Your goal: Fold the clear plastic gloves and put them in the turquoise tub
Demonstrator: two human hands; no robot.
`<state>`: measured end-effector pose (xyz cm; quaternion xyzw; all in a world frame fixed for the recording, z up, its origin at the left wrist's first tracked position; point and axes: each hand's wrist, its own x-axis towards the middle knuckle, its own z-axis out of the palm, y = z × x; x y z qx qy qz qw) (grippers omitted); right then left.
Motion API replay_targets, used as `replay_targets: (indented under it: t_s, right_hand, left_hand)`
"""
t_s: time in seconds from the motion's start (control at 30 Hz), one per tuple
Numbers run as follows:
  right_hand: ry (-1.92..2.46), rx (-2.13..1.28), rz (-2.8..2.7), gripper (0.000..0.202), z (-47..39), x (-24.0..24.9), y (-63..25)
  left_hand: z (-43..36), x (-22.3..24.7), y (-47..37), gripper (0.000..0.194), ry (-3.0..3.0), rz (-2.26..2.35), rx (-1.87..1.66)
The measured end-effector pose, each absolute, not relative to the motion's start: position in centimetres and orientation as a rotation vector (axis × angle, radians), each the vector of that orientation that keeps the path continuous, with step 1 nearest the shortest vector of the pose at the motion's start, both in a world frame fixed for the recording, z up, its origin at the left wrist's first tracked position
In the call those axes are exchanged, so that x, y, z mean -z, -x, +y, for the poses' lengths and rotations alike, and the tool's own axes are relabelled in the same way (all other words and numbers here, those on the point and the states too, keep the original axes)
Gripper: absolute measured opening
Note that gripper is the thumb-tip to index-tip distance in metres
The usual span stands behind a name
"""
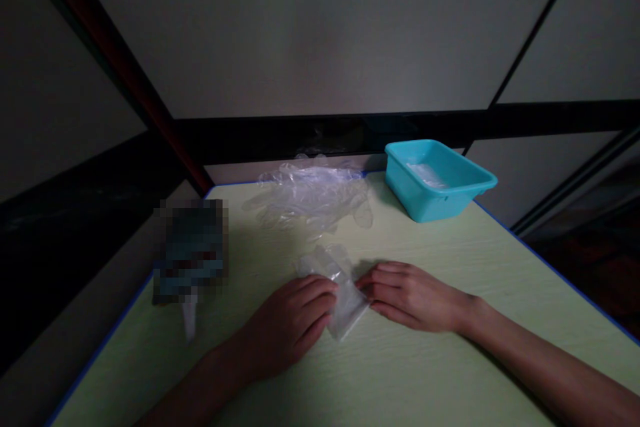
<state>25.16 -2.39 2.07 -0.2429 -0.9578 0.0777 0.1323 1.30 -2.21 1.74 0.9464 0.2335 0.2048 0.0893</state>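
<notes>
On the table between my hands lies a small clear plastic bag [345, 313], flat and slanted. Thin clear film [320, 260] sticks out at its far end; I cannot tell whether this is a separate glove. My left hand [295, 317] is closed on the bag's left side, fingers curled over it. At the right edge, my right hand [407, 297] pinches the plastic between thumb and fingers. Beyond them spreads a loose pile of clear disposable plastic gloves [320, 193].
A turquoise plastic basket [440, 207] with a flat clear packet [427, 175] inside stands at the back right. On the left is a pixelated dark object [190, 253] with a whitish strip [189, 317] below it. Light panels [320, 33] rise behind the blue-edged table [400, 373].
</notes>
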Motion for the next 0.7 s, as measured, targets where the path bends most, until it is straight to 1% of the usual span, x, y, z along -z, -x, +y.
replay_targets:
  t_s: [0.17,0.4,0.57,0.7]
  right_hand:
    - [0.691,-0.215,-2.777,0.023,-2.4,-2.1,-25.2]
    - [0.688,-0.217,-2.771,0.019,-2.4,-1.9,-25.3]
    - [0.697,-0.145,-2.743,0.021,-2.5,-1.8,-25.5]
    - [0.721,-0.076,-2.747,0.022,-2.4,-1.8,-25.7]
  left_hand:
    - [-2.1,-1.7,-1.2,0.02,-2.825,0.733,-0.568]
    - [-1.6,-1.0,-0.7,0.024,-2.85,0.838,-0.611]
    - [-1.7,-1.0,-0.5,0.026,-2.838,0.886,-0.605]
    - [-2.6,-1.6,-1.0,0.03,-2.831,0.84,-0.559]
